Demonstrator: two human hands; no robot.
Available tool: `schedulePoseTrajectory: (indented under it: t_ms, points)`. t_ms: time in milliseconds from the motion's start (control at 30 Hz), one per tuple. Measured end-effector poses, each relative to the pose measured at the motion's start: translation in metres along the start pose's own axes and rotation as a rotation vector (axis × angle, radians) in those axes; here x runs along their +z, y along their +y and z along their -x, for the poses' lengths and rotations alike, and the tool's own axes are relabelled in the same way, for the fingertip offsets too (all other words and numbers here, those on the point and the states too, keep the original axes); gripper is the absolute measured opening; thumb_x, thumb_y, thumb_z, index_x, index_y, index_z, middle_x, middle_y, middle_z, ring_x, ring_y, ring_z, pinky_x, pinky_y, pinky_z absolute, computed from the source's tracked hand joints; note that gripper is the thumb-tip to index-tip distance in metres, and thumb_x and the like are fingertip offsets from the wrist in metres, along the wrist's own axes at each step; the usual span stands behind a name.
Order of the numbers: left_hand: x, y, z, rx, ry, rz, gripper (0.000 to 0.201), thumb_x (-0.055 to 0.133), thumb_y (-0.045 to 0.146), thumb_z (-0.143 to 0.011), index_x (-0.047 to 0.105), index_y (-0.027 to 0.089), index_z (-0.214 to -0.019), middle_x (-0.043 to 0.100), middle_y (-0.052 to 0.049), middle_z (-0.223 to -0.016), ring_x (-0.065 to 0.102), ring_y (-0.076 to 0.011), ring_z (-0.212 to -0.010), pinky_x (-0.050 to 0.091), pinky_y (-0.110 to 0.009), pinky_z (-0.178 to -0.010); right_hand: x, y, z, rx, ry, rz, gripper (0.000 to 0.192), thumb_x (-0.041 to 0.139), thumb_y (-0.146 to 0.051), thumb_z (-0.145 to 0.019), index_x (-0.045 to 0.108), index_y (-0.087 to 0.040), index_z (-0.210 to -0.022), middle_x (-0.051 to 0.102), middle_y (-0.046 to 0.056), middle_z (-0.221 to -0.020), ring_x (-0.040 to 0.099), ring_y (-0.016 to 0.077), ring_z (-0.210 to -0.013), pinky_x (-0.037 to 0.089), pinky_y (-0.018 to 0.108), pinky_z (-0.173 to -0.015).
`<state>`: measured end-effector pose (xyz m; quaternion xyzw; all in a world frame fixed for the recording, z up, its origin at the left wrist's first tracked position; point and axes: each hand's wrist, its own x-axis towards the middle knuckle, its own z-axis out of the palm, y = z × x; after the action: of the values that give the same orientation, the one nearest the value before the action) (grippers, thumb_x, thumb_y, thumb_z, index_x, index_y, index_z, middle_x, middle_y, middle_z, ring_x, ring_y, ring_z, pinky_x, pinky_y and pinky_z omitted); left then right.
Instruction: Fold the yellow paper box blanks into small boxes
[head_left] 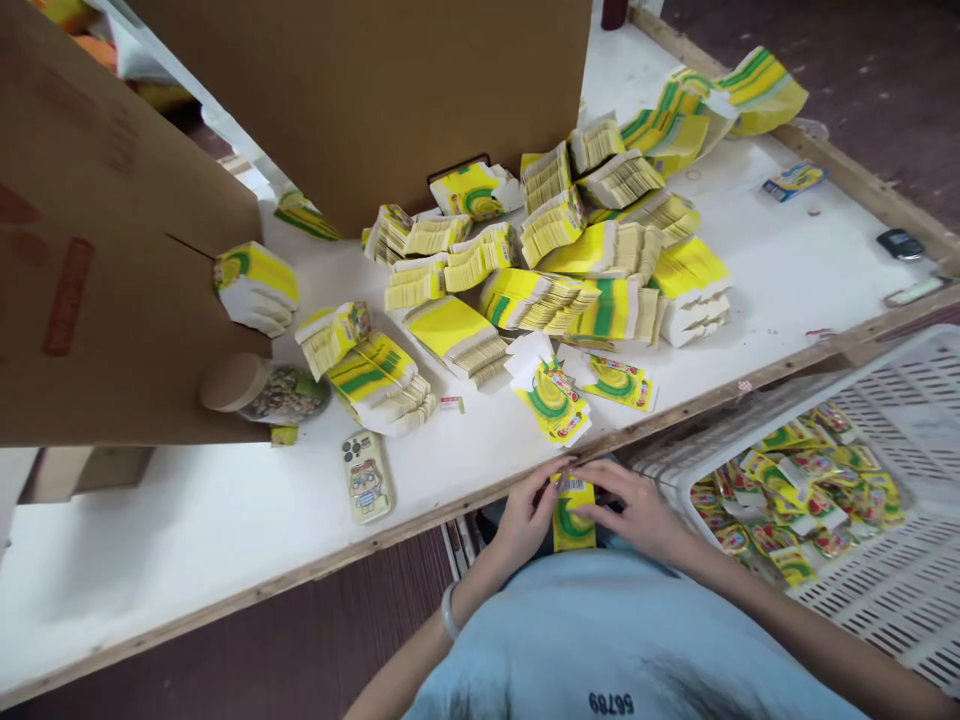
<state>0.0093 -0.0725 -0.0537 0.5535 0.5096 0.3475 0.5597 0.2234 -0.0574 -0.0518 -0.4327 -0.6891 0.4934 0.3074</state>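
Close to my body, just off the table's front edge, a small yellow and green carton [574,530] stands with its barcode end toward the table. My left hand [526,518] pinches its upper left corner. My right hand [636,508] grips the upper right side, fingers at the top end and thumb across the front face. Whether anything is inside the carton cannot be seen. Just beyond my hands, a few loose flat cartons [553,400] lie near the edge, beside another flattened carton [619,382].
Stacks of flat cartons [536,300] cover the middle of the white table [247,530]. Large cardboard boxes [375,100] stand behind and left. A phone [367,478] and a lidded jar [274,390] lie at left. A white basket [892,590] at right holds many filled packs [810,480].
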Motion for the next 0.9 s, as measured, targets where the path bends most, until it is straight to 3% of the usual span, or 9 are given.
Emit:
schedulePoseTrajectory:
  t_ms: [100, 300, 367, 533, 633, 700, 800, 867, 900]
  points:
    - [0.001, 0.007, -0.004, 0.004, 0.037, -0.046, 0.049, 0.052, 0.047, -0.101, 0.066, 0.017, -0.137, 0.07, -0.013, -0.138, 0.067, -0.0274, -0.128, 0.05, -0.047, -0.115, 0.002, -0.021, -0.008, 0.212, -0.083, -0.079, 0.044, 0.063, -0.028, -0.091, 0.059, -0.022, -0.134, 0.077, 0.004, -0.095, 0.071, 0.0148, -0.069, 0.06, 0.026, -0.063]
    - [0.0, 0.027, -0.02, 0.032, 0.106, -0.075, 0.05, 0.053, 0.047, -0.101, 0.066, 0.016, -0.138, 0.075, -0.013, -0.129, 0.077, -0.023, -0.1, 0.062, -0.037, -0.093, -0.005, -0.044, -0.031, 0.199, 0.005, 0.056, 0.046, 0.062, -0.018, -0.08, 0.059, -0.018, -0.126, 0.073, 0.001, -0.079, 0.064, 0.0152, -0.062, 0.057, 0.029, -0.066]
    - [-0.002, 0.031, -0.025, 0.058, 0.136, -0.092, 0.05, 0.05, 0.047, -0.102, 0.065, 0.016, -0.139, 0.075, -0.013, -0.129, 0.076, -0.022, -0.097, 0.062, -0.036, -0.09, -0.01, -0.044, -0.037, 0.177, 0.006, 0.011, 0.049, 0.061, -0.02, -0.082, 0.058, -0.016, -0.131, 0.074, 0.002, -0.082, 0.065, 0.0157, -0.063, 0.058, 0.029, -0.066]
    - [-0.006, 0.038, -0.036, 0.186, 0.235, -0.161, 0.052, 0.036, 0.045, -0.107, 0.055, 0.021, -0.148, 0.066, -0.013, -0.143, 0.064, -0.0268, -0.129, 0.053, -0.044, -0.11, -0.017, -0.036, -0.049, 0.096, -0.178, -0.385, 0.059, 0.065, -0.038, -0.092, 0.051, -0.025, -0.148, 0.077, 0.005, -0.108, 0.075, 0.0187, -0.09, 0.065, 0.032, -0.077]
    - [-0.016, 0.043, -0.055, 0.286, 0.209, -0.287, 0.051, 0.03, 0.042, -0.108, 0.052, 0.023, -0.15, 0.069, -0.014, -0.131, 0.066, -0.0268, -0.119, 0.055, -0.044, -0.103, -0.034, -0.029, -0.046, 0.062, -0.034, -0.387, 0.054, 0.06, -0.046, -0.097, 0.055, -0.026, -0.146, 0.078, 0.006, -0.109, 0.076, 0.0193, -0.09, 0.066, 0.034, -0.08]
    - [-0.03, 0.044, -0.079, 0.348, 0.284, -0.476, 0.049, 0.038, 0.045, -0.107, 0.054, 0.021, -0.146, 0.068, -0.015, -0.125, 0.064, -0.0278, -0.115, 0.053, -0.046, -0.101, -0.064, -0.022, -0.034, 0.077, 0.127, -0.172, 0.051, 0.057, -0.049, -0.098, 0.058, -0.026, -0.143, 0.078, 0.008, -0.107, 0.076, 0.0209, -0.084, 0.065, 0.035, -0.075]
    - [-0.054, 0.041, -0.122, 0.321, 0.491, -0.714, 0.06, 0.066, 0.052, -0.093, 0.056, 0.013, -0.137, 0.063, -0.019, -0.127, 0.058, -0.0323, -0.12, 0.047, -0.049, -0.104, -0.12, -0.013, -0.011, 0.196, 0.371, 0.53, 0.058, 0.056, -0.051, -0.097, 0.056, -0.022, -0.146, 0.076, 0.018, -0.109, 0.075, 0.0314, -0.086, 0.062, 0.049, -0.079]
    - [-0.067, 0.037, -0.149, 0.244, 0.459, -0.775, 0.053, 0.075, 0.046, -0.088, 0.061, 0.01, -0.125, 0.067, -0.015, -0.11, 0.062, -0.0293, -0.104, 0.051, -0.044, -0.092, -0.145, -0.008, -0.003, 0.266, 0.514, 0.957, 0.068, 0.056, -0.053, -0.095, 0.051, -0.013, -0.15, 0.07, 0.029, -0.119, 0.071, 0.0434, -0.103, 0.053, 0.064, -0.092]
    - [-0.072, 0.036, -0.16, 0.221, 0.424, -0.794, 0.043, 0.075, 0.041, -0.088, 0.064, 0.011, -0.117, 0.067, -0.013, -0.102, 0.063, -0.0273, -0.097, 0.052, -0.041, -0.087, -0.149, -0.007, -0.004, 0.256, 0.553, 1.059, 0.072, 0.055, -0.054, -0.095, 0.048, -0.01, -0.151, 0.067, 0.032, -0.124, 0.067, 0.047, -0.112, 0.049, 0.068, -0.097]
